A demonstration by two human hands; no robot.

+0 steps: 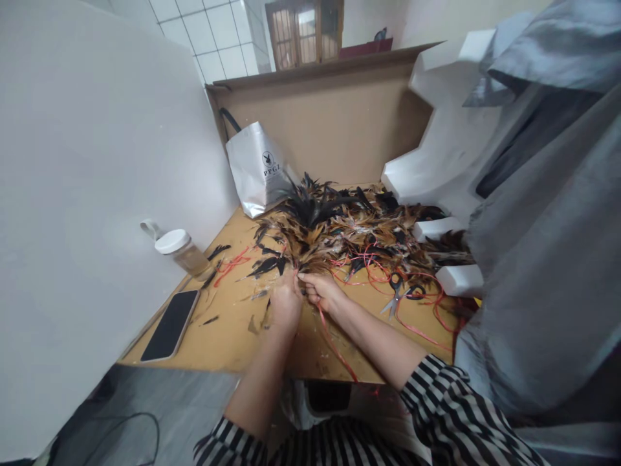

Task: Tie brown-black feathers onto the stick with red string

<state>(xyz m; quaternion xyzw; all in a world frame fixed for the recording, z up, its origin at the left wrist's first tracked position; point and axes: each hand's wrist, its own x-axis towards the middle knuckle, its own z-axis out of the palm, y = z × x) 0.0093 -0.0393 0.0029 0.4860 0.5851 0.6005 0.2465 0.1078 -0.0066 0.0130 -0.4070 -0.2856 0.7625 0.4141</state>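
My left hand (287, 296) is closed around the base of a bunch of brown and black feathers (310, 236), which fans out away from me. Right beside it, my right hand (320, 289) is closed in a pinch at the same base. A red string (334, 346) hangs from under my right hand and runs toward the table's front edge. Its upper end is hidden by my fingers. Farther right lie scissors (396, 294) with black handles, blades apart, among tangled red string (371, 262).
Loose feathers (388, 226) are heaped across the back of the brown table (218, 343). At left are a phone (169, 325) and a white-lidded drink bottle (182, 251). A silver bag (252, 168) leans behind. White foam blocks (460, 280) and grey cloth (548, 259) bound the right side.
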